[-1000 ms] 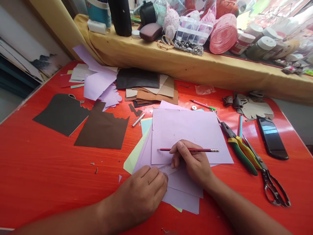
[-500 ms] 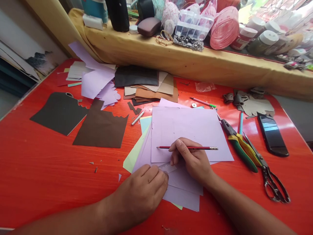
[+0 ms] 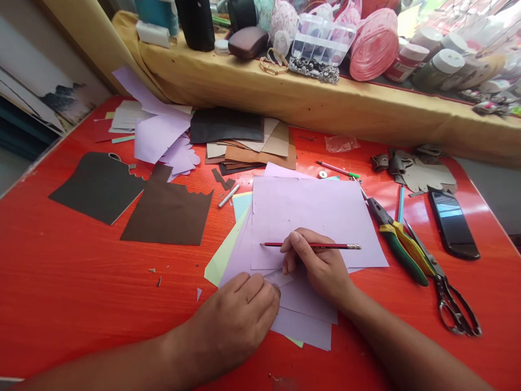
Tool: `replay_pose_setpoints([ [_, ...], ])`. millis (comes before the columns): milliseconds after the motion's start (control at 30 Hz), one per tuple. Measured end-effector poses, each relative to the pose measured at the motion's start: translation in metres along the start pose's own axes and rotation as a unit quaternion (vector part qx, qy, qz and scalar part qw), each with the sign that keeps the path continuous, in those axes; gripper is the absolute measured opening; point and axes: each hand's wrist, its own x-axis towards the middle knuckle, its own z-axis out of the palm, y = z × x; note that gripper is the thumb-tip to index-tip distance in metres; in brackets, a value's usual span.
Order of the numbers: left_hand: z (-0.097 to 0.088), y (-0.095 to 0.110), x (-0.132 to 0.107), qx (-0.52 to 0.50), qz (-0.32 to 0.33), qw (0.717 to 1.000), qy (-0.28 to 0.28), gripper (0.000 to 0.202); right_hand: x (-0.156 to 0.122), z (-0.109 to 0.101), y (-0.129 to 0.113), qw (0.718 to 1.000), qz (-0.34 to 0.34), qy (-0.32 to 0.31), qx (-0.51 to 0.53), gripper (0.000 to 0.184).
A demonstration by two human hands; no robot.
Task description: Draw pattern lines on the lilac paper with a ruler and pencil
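My right hand point(image 3: 315, 260) holds a red and black pencil point(image 3: 337, 246) almost level over a lilac sheet of paper point(image 3: 309, 209), with the tip pointing left. The fingers are pinched around its middle. My left hand point(image 3: 244, 312) is closed, knuckles up, at the lower left of the paper stack. From its fingertips a see-through strip with small marks, like a clear ruler point(image 3: 283, 278), runs toward my right hand. The rest of the strip is hidden under the hands. More lilac sheets point(image 3: 307, 326) and a pale green sheet point(image 3: 223, 255) lie fanned out underneath.
Pliers point(image 3: 401, 244), scissors point(image 3: 451, 298) and a phone point(image 3: 453, 222) lie to the right. Dark leather pieces point(image 3: 171, 212) and a white stick point(image 3: 228, 196) are on the left. Stacked leather point(image 3: 260, 155) lies at the back, below a cluttered shelf point(image 3: 244, 76).
Both hands and the pencil hold nearly the same pose. The whole view has shifted very slightly.
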Motion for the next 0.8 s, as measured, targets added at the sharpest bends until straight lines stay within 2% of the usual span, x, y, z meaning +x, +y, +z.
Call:
replay_pose_setpoints([
  [800, 0.0041, 0.0021, -0.0019, -0.007, -0.008, 1.0, 0.002, 0.024, 0.0002, 0.0004, -0.0053, 1.0, 0.006, 0.006, -0.002, 0.051],
])
